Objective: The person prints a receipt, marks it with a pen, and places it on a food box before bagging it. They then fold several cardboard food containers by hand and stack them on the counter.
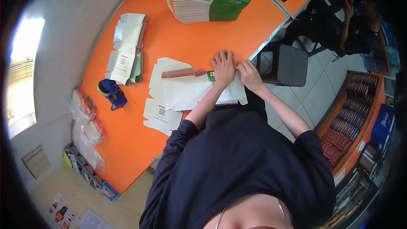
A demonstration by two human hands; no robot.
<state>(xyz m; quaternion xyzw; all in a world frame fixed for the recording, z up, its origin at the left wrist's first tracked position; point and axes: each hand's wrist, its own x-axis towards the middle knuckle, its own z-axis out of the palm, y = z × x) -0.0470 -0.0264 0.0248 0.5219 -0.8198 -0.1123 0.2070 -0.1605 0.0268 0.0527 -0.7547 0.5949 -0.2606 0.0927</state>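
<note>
In the head view, a flat white carton sheet [180,94] lies unfolded on the orange table in front of me. My left hand [224,68] rests on its right part, fingers stretched over the edge area. Close beside it, my right hand [250,75] has its fingers pinched together at the carton's far right edge; what lies between the fingertips is mostly hidden. A narrow reddish-brown strip stack [182,73] lies across the sheet. A small green patch with a white mark [210,76] shows next to my left hand. Beneath is another white sheet with a QR code [161,111].
Flat cartons [123,61] lie to the left, near a blue tape dispenser [112,94]. A tall stack of yellow-green boxes [207,0] stands at the back. A grey stool [289,65] is beyond the table's right edge, with another person [330,21] behind it.
</note>
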